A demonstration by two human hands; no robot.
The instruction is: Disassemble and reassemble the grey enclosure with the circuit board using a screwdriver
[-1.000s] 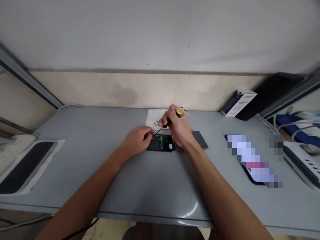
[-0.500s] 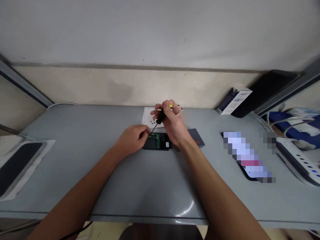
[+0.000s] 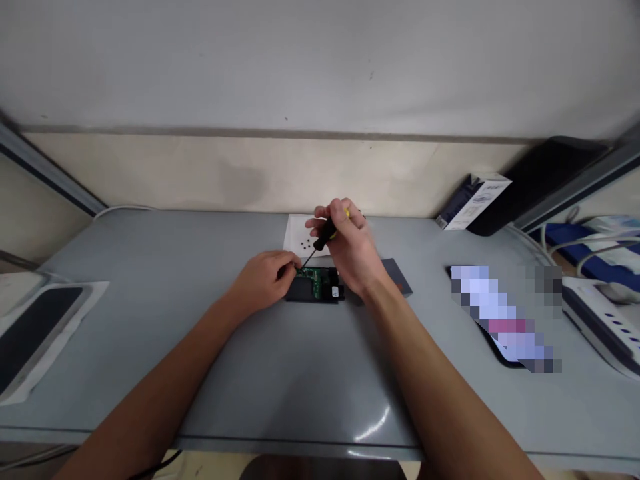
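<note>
Head view: right hand [image 3: 350,250], fingers closed around a black-and-yellow screwdriver [image 3: 325,235], tip angled down onto a green circuit board [image 3: 314,275] in a black casing [image 3: 315,290] at mid-table [image 3: 280,373]. Left hand [image 3: 265,280], fingertips pinched at the board's left edge. Behind: white sheet [image 3: 296,235] bearing small dark screws [image 3: 305,245]. Right: dark cover [image 3: 400,277], boxed carton [image 3: 475,202]

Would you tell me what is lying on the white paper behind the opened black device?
On the white paper a few small dark specks, probably screws, show left of the right hand. That hand and its screwdriver cover the paper's right part, so anything there cannot be seen.
</note>
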